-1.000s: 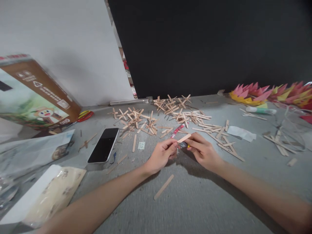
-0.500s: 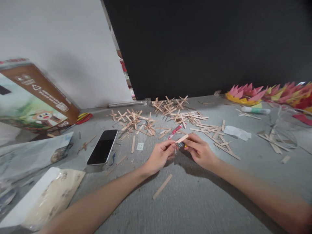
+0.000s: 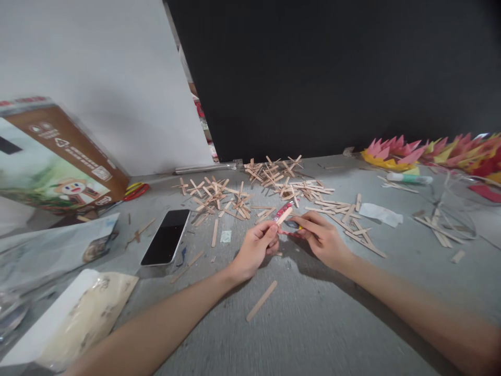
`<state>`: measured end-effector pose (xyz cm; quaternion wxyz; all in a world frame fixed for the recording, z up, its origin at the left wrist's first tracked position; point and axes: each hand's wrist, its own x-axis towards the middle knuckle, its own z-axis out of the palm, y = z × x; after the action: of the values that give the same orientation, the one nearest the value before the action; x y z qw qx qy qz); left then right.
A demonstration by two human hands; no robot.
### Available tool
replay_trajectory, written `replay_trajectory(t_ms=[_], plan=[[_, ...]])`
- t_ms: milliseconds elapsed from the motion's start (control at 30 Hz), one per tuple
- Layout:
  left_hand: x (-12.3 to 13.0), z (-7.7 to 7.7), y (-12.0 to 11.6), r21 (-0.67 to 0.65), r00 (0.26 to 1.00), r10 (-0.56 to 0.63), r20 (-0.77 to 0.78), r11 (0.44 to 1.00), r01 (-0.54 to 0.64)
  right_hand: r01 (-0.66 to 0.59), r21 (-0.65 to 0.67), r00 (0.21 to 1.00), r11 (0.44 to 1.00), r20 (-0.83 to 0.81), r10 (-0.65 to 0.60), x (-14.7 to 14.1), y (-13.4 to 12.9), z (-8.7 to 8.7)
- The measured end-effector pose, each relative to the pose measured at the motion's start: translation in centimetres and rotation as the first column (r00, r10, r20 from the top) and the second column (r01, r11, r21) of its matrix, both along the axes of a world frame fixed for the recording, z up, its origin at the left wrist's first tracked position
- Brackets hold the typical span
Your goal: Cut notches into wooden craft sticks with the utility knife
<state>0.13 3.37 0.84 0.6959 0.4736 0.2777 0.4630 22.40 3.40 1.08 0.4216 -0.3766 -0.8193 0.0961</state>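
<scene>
Centre frame: I am seeing the left hand (image 3: 256, 245) pinching one wooden stick (image 3: 284, 215), the right hand (image 3: 324, 238) gripping one yellow-marked item (image 3: 301, 227), mostly hidden; piled sticks (image 3: 214, 194) are overlapping, uncountable.

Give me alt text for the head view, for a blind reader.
The left hand pinches a wooden stick above a gray table; the right hand, close by, holds a mostly hidden item, partly yellow. Crossed wooden sticks lie beyond, a phone to the left, spiky pink-and-yellow decorations to the right.
</scene>
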Motion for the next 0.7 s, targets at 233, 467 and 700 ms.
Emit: replay_trajectory(t_ms=[233, 467, 700], plan=[[0.1, -0.4, 0.3, 0.003, 0.992, 0.083, -0.095, 0.997, -0.083, -0.002, 0.005, 1.0, 1.0, -0.007, 0.002, -0.2, -0.3, 0.3], [0.5, 0.4, -0.1, 0.026, 0.984, 0.097, -0.152, 0.995, -0.094, -0.012, -0.07, 0.999, 0.997, 0.036, 0.014, 0.0, -1.2, 0.8], [0.8, 1.1, -0.6, 0.047, 0.98, 0.088, -0.18, 0.996, -0.081, 0.198, -0.091, 0.979, 0.976, -0.025, -0.201, -0.2, -0.6, -0.9]])
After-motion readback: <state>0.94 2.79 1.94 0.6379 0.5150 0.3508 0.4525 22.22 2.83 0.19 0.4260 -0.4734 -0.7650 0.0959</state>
